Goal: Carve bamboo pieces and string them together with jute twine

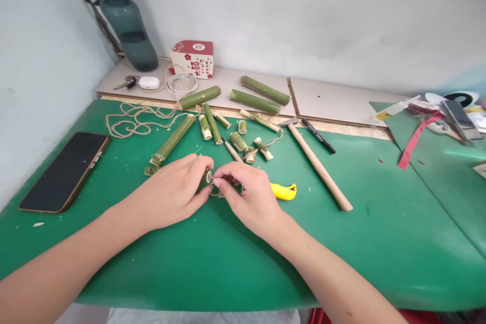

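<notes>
My left hand [176, 190] is closed around a short bamboo piece [207, 177], whose pale hollow end shows between the fingers. Fingers and thumb of my right hand [250, 195] pinch a thin twine [217, 194] at that end, and the two hands almost touch. Much of the bamboo piece is hidden by my left fingers. Just beyond the hands lie several short bamboo pieces [238, 142], some tied with twine. A yellow handle [284, 192] pokes out beside my right hand; the rest of that tool is covered.
A hammer [321, 167] and a black marker [318, 136] lie to the right. Longer bamboo tubes [174, 139] and loose twine [131, 119] lie farther back. At left is a phone [64, 172]; a water bottle [129, 30] and a small box [193, 59] stand by the wall.
</notes>
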`<act>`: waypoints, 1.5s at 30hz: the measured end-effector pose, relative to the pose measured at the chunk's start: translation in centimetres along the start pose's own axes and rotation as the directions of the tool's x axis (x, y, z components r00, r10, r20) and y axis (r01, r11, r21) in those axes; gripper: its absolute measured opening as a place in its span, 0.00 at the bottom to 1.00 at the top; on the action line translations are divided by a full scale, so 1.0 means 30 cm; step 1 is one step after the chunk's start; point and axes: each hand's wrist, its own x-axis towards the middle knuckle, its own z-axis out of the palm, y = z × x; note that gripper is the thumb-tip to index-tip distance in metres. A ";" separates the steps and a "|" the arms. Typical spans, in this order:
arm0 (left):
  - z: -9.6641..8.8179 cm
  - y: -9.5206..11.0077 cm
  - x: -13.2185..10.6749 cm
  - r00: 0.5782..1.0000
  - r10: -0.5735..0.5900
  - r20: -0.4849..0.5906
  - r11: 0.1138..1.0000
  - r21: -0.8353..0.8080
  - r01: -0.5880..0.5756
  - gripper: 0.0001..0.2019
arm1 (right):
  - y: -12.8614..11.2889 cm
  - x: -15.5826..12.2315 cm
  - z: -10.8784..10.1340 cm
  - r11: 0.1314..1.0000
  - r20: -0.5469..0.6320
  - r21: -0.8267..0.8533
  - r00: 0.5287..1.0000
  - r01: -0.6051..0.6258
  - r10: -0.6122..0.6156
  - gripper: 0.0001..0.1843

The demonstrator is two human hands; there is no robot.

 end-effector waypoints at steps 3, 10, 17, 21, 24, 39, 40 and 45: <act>0.002 -0.005 0.000 0.999 -0.026 0.019 0.995 -0.093 0.027 0.08 | 0.014 0.000 0.008 0.999 -0.014 -0.009 0.999 0.051 -0.051 0.07; 0.018 -0.015 0.010 0.999 -0.003 -0.051 0.988 -0.155 -0.005 0.09 | 0.046 -0.001 0.006 0.994 0.005 0.107 1.000 0.019 -0.019 0.08; 0.017 -0.027 0.009 0.985 -0.042 -0.169 0.982 -0.190 0.009 0.09 | 0.037 0.009 -0.024 0.979 0.133 0.196 0.990 -0.062 0.036 0.13; 0.026 -0.043 0.002 0.977 -0.047 -0.210 0.976 -0.216 0.001 0.08 | 0.025 0.007 -0.032 0.982 0.183 0.177 0.983 -0.057 0.024 0.16; 0.036 -0.052 0.000 0.967 -0.038 -0.253 0.979 -0.206 -0.016 0.06 | 0.029 0.004 -0.028 0.981 0.189 0.173 0.981 -0.084 0.051 0.17; 0.041 -0.028 -0.003 0.958 0.046 -0.282 0.989 -0.120 -0.083 0.07 | -0.009 0.004 -0.002 0.888 -0.106 0.423 0.964 -0.179 0.245 0.11; 0.040 -0.028 -0.003 0.958 0.053 -0.283 0.989 -0.119 -0.090 0.07 | -0.011 0.006 -0.005 0.893 -0.120 0.410 0.960 -0.185 0.254 0.13; 0.040 -0.027 -0.004 0.956 0.076 -0.283 0.986 -0.119 -0.114 0.07 | -0.005 0.009 0.002 0.902 -0.100 0.378 0.960 -0.208 0.263 0.14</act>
